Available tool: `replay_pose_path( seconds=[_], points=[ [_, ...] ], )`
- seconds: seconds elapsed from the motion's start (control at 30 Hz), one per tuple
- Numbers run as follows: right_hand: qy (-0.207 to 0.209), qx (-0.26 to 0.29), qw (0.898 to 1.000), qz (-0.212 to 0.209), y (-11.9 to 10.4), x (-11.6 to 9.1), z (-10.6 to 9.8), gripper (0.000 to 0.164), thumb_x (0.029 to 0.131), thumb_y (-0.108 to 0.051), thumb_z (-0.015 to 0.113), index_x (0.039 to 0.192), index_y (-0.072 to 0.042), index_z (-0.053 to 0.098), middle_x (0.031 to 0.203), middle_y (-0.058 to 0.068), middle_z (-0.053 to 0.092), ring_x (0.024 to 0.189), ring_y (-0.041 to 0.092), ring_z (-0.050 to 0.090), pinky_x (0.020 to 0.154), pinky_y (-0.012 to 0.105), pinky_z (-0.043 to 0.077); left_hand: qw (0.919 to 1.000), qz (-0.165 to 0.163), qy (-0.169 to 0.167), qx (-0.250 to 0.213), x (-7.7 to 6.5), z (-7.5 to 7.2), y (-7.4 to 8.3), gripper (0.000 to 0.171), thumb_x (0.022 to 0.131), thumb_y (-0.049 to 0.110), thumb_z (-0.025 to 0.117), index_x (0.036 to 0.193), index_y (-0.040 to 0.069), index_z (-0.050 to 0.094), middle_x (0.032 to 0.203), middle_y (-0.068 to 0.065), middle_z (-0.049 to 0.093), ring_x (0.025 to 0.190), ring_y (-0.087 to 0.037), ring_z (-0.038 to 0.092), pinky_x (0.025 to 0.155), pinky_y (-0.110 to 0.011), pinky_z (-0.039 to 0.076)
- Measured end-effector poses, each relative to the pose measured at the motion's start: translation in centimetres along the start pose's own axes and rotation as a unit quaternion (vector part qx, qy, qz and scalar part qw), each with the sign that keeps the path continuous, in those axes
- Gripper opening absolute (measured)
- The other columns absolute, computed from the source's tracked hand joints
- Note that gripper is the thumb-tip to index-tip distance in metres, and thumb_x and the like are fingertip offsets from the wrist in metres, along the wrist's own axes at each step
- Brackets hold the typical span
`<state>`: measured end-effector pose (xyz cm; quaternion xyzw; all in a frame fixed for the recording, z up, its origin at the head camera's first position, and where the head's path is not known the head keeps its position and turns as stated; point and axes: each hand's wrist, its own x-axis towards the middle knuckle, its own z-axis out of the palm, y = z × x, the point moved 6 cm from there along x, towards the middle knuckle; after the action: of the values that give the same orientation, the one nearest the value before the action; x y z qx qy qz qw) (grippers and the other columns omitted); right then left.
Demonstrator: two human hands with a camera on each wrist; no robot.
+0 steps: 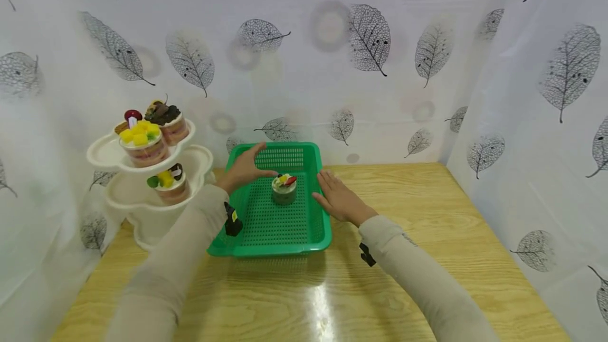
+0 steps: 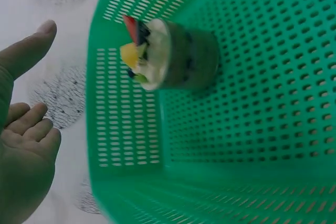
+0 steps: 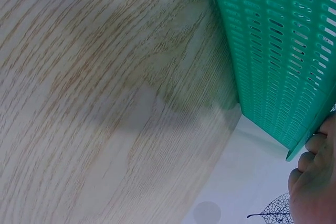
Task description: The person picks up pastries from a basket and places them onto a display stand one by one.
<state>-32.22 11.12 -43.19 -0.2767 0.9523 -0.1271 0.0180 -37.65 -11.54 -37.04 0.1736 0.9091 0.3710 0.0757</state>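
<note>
A small dessert cup [image 1: 284,194] topped with cream, berries and yellow fruit stands upright in the green plastic basket [image 1: 271,250]. My left hand [image 1: 244,169] is over the basket's left side, thumb and fingers spread apart and nothing between them. In the left wrist view that cup [image 2: 191,59] is apart from the left hand [image 2: 29,156]. On the basket's right rim lies my right hand [image 1: 341,200], its fingers fairly straight. The right wrist view catches only part of the right hand [image 3: 315,182], beside the basket's outer wall [image 3: 278,51].
At the left stands a white tiered stand [image 1: 119,186] with scalloped trays. Its top tray bears a mango-topped cup [image 1: 142,144] and a chocolate-topped cup [image 1: 173,123]; another dessert cup [image 1: 173,189] sits one tier down. Leaf-patterned curtains [image 1: 294,83] surround the wooden table [image 1: 404,199].
</note>
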Motion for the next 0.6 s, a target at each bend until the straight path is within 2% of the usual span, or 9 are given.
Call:
replay_pose_path(
  seconds=[0.1,0.3,0.43,0.5,0.6],
  points=[
    [-0.002,-0.004,1.0,0.001,0.1,0.0,0.1,0.065,0.105,-0.04,0.026,0.151,0.005,0.011,0.158,0.023,0.01,0.146,0.037,0.007,0.118,0.048,0.011,0.9998,-0.018,0.001,-0.012,0.5,1.0,-1.3,0.096,0.082,0.028,0.077,0.153,0.004,0.017,0.157,-0.017,0.023,0.141,-0.039,0.023,0.111,-0.056,0.028],
    [-0.006,-0.007,1.0,0.001,0.0,0.1,0.2,0.065,0.106,-0.038,0.027,0.151,0.005,0.011,0.158,0.023,0.009,0.146,0.038,0.007,0.118,0.048,0.012,0.9967,-0.056,-0.022,-0.054,0.9,3.2,-3.2,0.095,0.083,0.026,0.077,0.152,0.001,0.017,0.157,-0.019,0.021,0.142,-0.04,0.02,0.111,-0.056,0.027],
    [-0.006,-0.006,1.0,0.001,0.0,0.1,0.1,0.065,0.106,-0.039,0.026,0.151,0.005,0.011,0.158,0.023,0.009,0.146,0.037,0.007,0.118,0.049,0.013,0.9951,-0.065,-0.035,-0.065,1.1,4.5,-3.9,0.098,0.08,0.031,0.079,0.152,0.0,0.018,0.156,-0.02,0.021,0.142,-0.04,0.02,0.112,-0.056,0.027],
    [-0.003,-0.006,1.0,0.0,-0.1,0.0,0.0,0.065,0.106,-0.039,0.027,0.151,0.006,0.011,0.157,0.024,0.01,0.146,0.038,0.007,0.118,0.049,0.013,0.9957,-0.057,-0.043,-0.059,1.3,5.1,-4.4,0.102,0.078,0.038,0.08,0.151,0.0,0.019,0.155,-0.021,0.024,0.141,-0.041,0.023,0.11,-0.056,0.03],
    [0.002,-0.007,1.0,-0.001,-0.2,0.0,-0.1,0.065,0.106,-0.038,0.027,0.15,0.006,0.012,0.157,0.024,0.01,0.146,0.038,0.008,0.118,0.05,0.015,0.9955,-0.059,-0.054,-0.051,1.5,5.9,-4.7,0.102,0.078,0.039,0.079,0.151,0.0,0.02,0.155,-0.021,0.024,0.14,-0.041,0.024,0.109,-0.056,0.031]
  ],
)
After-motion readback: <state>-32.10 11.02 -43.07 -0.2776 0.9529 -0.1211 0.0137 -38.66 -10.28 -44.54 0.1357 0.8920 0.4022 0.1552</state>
